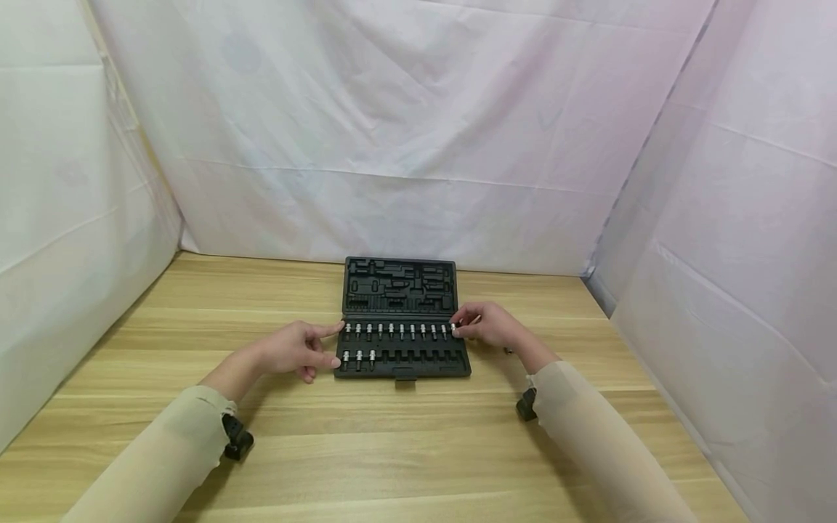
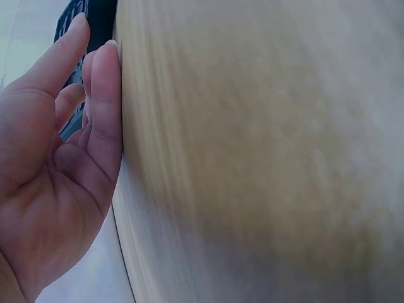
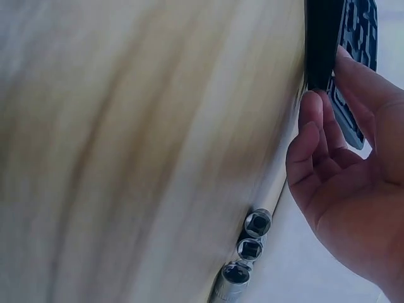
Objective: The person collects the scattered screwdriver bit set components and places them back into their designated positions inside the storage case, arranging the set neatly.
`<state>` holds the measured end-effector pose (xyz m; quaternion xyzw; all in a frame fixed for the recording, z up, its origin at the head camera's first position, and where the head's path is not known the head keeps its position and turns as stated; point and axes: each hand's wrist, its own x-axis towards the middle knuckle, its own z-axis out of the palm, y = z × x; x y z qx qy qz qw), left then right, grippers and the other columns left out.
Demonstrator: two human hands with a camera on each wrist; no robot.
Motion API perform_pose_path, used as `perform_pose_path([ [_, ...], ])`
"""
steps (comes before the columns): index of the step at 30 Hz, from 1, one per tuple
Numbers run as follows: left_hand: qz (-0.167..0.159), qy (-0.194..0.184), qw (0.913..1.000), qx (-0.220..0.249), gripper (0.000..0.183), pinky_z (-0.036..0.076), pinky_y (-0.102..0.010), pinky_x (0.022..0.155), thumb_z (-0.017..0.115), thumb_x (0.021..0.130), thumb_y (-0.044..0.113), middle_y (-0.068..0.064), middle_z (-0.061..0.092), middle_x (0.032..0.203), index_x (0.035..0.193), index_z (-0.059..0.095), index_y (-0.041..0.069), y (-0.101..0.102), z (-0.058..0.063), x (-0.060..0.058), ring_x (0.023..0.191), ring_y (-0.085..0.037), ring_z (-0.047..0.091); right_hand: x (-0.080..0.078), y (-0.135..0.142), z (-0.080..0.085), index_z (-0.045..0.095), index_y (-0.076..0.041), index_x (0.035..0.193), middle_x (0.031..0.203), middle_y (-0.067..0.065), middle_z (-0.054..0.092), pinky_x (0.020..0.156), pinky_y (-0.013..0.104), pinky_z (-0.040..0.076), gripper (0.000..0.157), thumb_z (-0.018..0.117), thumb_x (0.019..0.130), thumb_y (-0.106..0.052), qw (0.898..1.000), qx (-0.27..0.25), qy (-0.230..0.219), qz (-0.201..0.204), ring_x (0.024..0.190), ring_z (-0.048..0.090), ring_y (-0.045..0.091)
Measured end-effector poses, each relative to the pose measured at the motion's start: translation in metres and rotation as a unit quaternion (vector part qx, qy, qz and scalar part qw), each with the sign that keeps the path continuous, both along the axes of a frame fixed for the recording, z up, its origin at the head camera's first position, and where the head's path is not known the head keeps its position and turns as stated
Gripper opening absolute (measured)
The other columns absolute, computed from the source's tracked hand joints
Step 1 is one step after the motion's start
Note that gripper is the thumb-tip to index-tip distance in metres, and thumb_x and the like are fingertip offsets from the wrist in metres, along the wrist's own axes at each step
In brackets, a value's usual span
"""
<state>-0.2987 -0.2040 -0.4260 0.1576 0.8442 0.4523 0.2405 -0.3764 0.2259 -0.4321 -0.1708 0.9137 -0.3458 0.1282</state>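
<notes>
An open black socket case (image 1: 431,369) lies on the table, its upper row filled with silver bit sockets (image 1: 391,330). Three more bit sockets (image 1: 359,357) sit at the left of its lower row, whose other slots are bare. My left hand (image 1: 297,350) is at the case's left edge, thumb and forefinger extended against it; the left wrist view shows the palm (image 2: 50,183) with nothing in it. My right hand (image 1: 487,325) pinches the bit socket (image 1: 454,328) at the upper row's right end. In the right wrist view, that hand's fingers (image 3: 309,145) partly hide the case.
Several loose sockets (image 3: 250,249) lie on the table beside my right hand, mostly hidden by the forearm in the head view. The raised lid (image 1: 399,285) has moulded recesses. A white cloth (image 1: 392,131) hangs behind the wooden table (image 1: 366,450).
</notes>
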Motion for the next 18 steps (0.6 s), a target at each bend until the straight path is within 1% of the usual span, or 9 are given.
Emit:
perform_pose_path([
  [5, 0.001, -0.001, 1.0, 0.0, 0.092, 0.067, -0.033, 0.067, 0.084, 0.099, 0.025, -0.008, 0.056, 0.091, 0.174, 0.031, 0.018, 0.0, 0.0, 0.0, 0.072, -0.019, 0.063, -0.004, 0.002, -0.001, 0.07, -0.023, 0.144, 0.128, 0.013, 0.072, 0.082, 0.038, 0.064, 0.039, 0.078, 0.105, -0.029, 1.0, -0.017, -0.019, 0.0, 0.101, 0.072, 0.022],
  [8, 0.001, -0.002, 1.0, -0.001, 0.091, 0.067, -0.033, 0.067, 0.084, 0.099, 0.024, -0.008, 0.055, 0.091, 0.174, 0.031, 0.017, 0.0, 0.0, -0.001, 0.071, -0.019, 0.063, -0.006, 0.002, -0.001, 0.066, -0.024, 0.15, 0.133, 0.016, 0.071, 0.082, 0.038, 0.065, 0.044, 0.075, 0.107, -0.029, 0.999, -0.026, -0.032, 0.005, 0.101, 0.073, 0.023],
  [14, -0.003, -0.001, 1.0, 0.002, 0.091, 0.067, -0.033, 0.067, 0.084, 0.099, 0.025, -0.008, 0.055, 0.091, 0.174, 0.031, 0.017, 0.0, -0.002, -0.002, 0.071, -0.019, 0.064, -0.011, 0.001, -0.001, 0.066, -0.025, 0.151, 0.136, 0.017, 0.071, 0.082, 0.038, 0.064, 0.044, 0.075, 0.107, -0.028, 0.999, -0.012, -0.043, 0.004, 0.1, 0.072, 0.023],
  [18, -0.005, -0.001, 1.0, 0.004, 0.092, 0.068, -0.034, 0.067, 0.084, 0.1, 0.025, -0.008, 0.055, 0.091, 0.174, 0.029, 0.016, -0.001, -0.002, -0.003, 0.071, -0.019, 0.064, -0.014, -0.002, -0.001, 0.067, -0.023, 0.149, 0.138, 0.019, 0.071, 0.089, 0.041, 0.066, 0.043, 0.075, 0.107, -0.027, 0.999, -0.011, -0.045, 0.003, 0.105, 0.073, 0.024],
])
